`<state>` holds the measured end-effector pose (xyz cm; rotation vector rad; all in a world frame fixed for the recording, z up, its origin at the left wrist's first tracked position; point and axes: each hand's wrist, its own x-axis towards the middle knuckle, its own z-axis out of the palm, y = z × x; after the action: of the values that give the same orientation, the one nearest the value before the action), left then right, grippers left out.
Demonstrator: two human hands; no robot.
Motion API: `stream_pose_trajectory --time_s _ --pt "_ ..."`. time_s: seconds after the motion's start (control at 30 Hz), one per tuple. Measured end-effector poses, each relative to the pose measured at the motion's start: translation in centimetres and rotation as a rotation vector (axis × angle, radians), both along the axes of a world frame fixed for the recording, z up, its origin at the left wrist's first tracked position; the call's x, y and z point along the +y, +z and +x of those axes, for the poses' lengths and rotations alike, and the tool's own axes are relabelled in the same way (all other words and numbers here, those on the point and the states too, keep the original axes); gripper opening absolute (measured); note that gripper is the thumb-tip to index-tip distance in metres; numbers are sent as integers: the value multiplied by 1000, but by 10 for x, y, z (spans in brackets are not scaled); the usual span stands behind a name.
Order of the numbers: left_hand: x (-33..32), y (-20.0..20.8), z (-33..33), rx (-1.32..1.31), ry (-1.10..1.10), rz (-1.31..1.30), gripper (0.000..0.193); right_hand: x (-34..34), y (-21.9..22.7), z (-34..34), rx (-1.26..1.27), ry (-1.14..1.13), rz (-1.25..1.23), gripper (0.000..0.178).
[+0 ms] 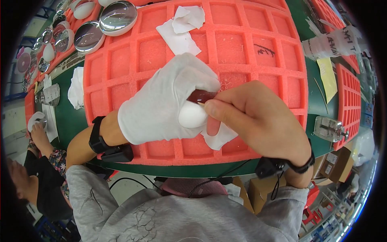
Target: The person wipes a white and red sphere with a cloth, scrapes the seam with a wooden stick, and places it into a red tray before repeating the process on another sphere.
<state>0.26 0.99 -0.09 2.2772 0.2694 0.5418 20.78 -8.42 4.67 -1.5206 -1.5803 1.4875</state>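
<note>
My left hand [161, 103], in a white glove, is closed around a round lens [192, 116] with a glossy dark reddish face and a smooth white side. Its fingers curl over the far edge, hiding part of the lens. My bare right hand [258, 117] pinches a thin pale stick [201, 103], whose tip meets or nearly meets the lens where dark face and white side join. Most of the stick is hidden by the fingers. Both hands are above a red foam tray [151, 56] divided into square compartments. A crumpled white wipe [219, 139] lies on the tray beneath my right hand.
More white wipes [188, 19] lie on the tray's far part. Large glass lenses [118, 18] crowd the upper left. A clear pump bottle [330, 129] and yellow paper [327, 80] are at right on the green table [316, 105]. A co-worker's hand [40, 135] shows at left.
</note>
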Motion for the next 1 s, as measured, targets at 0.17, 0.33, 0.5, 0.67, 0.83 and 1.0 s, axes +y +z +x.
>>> stream_pose_trajectory --time_s 0.17,0.33,0.5,0.67,0.83,1.0 --pt "1 -1 -2 -42 0 -13 56 4 -2 11 151 45 -216 31" --pt "2 -5 -2 -23 -22 -11 64 -1 -2 10 95 34 -192 31" --pt "-2 -1 -1 -72 -1 45 54 1 8 -1 72 25 -147 31" --pt "-3 -4 2 -22 4 94 64 -4 -2 -1 64 5 -2 32" --pt "-3 -5 -1 -39 12 75 62 2 10 -3 53 14 -83 32" --pt "-1 -3 -3 -20 0 -5 62 9 5 12 160 100 -283 32"
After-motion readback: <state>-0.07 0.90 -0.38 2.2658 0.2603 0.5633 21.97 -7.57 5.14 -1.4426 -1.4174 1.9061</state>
